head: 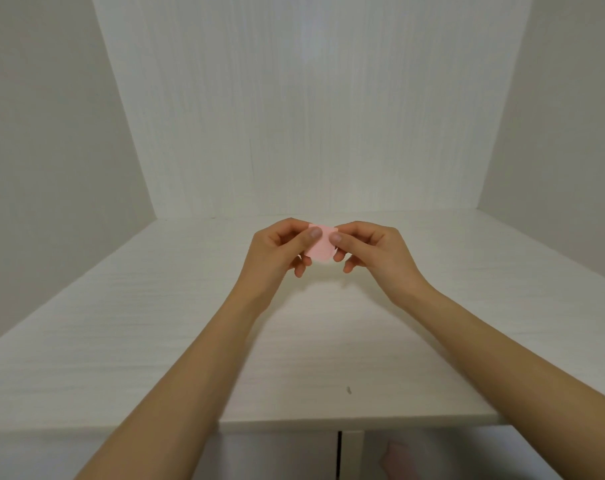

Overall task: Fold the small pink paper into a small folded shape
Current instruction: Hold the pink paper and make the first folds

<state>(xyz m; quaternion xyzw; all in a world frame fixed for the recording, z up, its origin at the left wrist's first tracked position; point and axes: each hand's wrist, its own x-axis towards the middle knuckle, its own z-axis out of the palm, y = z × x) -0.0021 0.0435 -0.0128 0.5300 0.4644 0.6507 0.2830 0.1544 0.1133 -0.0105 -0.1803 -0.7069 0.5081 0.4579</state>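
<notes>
Here I am looking down over a white desk [155, 358] that is filling the lower half of the head view, with pale walls [311, 116] closing in behind it and on both sides. Both bare forearms are reaching forward from the near edge and meeting above the middle of the desk, toward its far end. The left hand [277, 249] is curling its fingers, with the thumb pressing on the left edge of the pink paper [321, 249]. The right hand [370, 247] is doing the same from the other side, its thumb pinching the right edge. The pink paper is sitting between the two thumbs, held up off the desk, small and already partly folded, with a rounded lower outline. A tiny dark speck [349, 390] is lying on the desk near the front edge.
</notes>
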